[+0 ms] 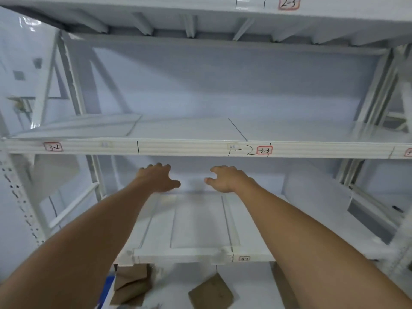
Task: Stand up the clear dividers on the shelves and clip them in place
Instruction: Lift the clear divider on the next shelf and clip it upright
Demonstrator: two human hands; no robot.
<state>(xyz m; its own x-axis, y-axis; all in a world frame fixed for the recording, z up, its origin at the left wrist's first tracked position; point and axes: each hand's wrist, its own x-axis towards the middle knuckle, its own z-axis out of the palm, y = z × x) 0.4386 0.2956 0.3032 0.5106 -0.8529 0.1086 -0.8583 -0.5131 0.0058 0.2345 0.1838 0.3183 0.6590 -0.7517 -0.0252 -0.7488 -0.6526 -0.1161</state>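
A clear divider lies flat on the lower white shelf, its far edge reaching the back of the bay. My left hand and my right hand hover over that far edge, fingers spread and curled, a gap between them. Whether the fingertips touch the divider I cannot tell. Another clear divider lies flat at the left of the upper shelf, and a third clear panel shows faintly at its right end.
Red-edged labels 3-2, 3-3 and 4-3 mark the shelf fronts. White uprights frame the bay. Brown cardboard pieces lie on the level below. A perforated post stands at the left.
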